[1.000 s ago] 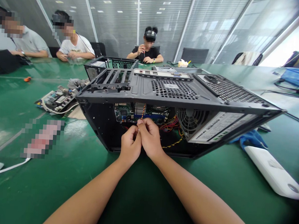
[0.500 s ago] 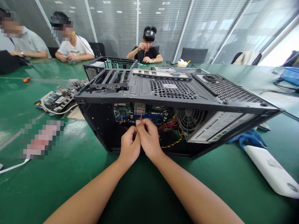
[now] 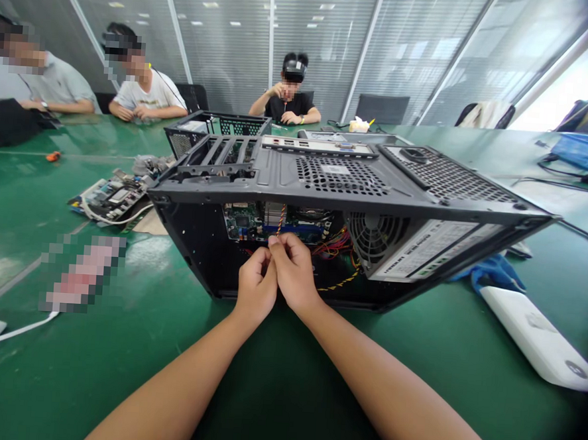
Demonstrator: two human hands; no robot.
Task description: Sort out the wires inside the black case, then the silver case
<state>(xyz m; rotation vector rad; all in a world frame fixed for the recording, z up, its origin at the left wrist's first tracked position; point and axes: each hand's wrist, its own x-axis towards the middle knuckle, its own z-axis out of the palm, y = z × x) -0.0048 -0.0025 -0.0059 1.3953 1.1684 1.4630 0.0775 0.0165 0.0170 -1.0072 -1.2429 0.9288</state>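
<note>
A twisted wire [image 3: 281,219] rises from the left hand [image 3: 257,282] and right hand [image 3: 297,271] — together, fingertips pinching its lower end. Beyond them sits a circuit board [image 3: 241,223]; to their right, a fan [image 3: 377,233] — both inside the computer case [image 3: 277,171].

The one camera rides on the head of the person working at this green table [image 3: 177,332], looking out from above the left forearm [image 3: 175,379] and right forearm [image 3: 388,378], which run in from the bottom edge toward the left hand [image 3: 258,283] and right hand [image 3: 295,273] near the middle. It faces forward and tips somewhat down, taking in both the top and the open near side of a black computer case [image 3: 344,175]. I'd call that close range: the case spans much of the width, while the co-worker in the black shirt [image 3: 301,106] opposite and the glass partition [image 3: 319,39] behind sit well back, high up. The wide sweep slants the partition's posts outward, with dark blur along the right edge
</note>
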